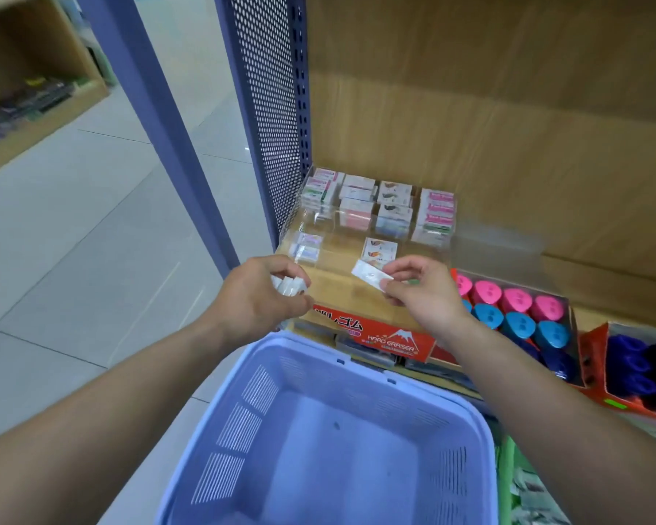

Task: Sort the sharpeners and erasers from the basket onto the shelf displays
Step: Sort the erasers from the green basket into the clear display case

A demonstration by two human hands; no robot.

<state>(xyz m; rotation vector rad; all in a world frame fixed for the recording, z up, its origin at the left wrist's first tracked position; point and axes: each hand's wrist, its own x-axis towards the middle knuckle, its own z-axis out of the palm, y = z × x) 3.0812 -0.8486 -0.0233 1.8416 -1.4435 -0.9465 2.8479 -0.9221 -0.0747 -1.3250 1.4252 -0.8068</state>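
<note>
Placing step, near the end by the look of it: my right hand (421, 288) pinches one flat white eraser (371, 275) over the front of the clear eraser tray (360, 229). My left hand (260, 297) grips a small bunch of white erasers (288, 286). The basket (319, 430) below looks empty. Next I need to pick the matching tray slot and set the eraser in flat.
</note>
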